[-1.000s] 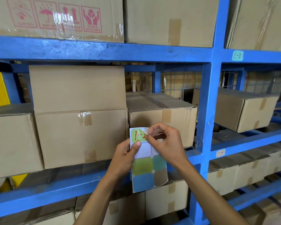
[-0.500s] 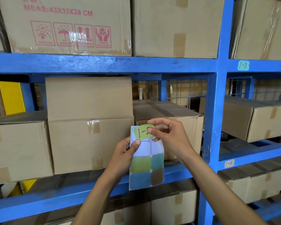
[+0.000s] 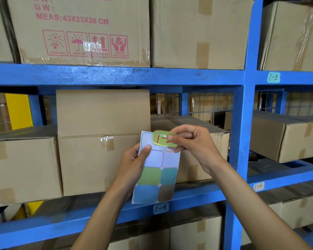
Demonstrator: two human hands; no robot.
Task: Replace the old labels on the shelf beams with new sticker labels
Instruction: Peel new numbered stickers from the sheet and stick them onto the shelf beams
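The blue metal shelf rack (image 3: 246,105) carries taped cardboard boxes (image 3: 101,141) on every level; small labels "1-3" (image 3: 273,77), "1-4" (image 3: 160,208) and "1-5" (image 3: 258,186) stick on its beams.

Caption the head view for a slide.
Right hand peels a green sticker from the sheet held by the left hand before blue shelves.

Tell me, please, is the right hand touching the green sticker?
Touching: the head view shows the right hand pinching the green sticker, fingertips overlapping its red writing.
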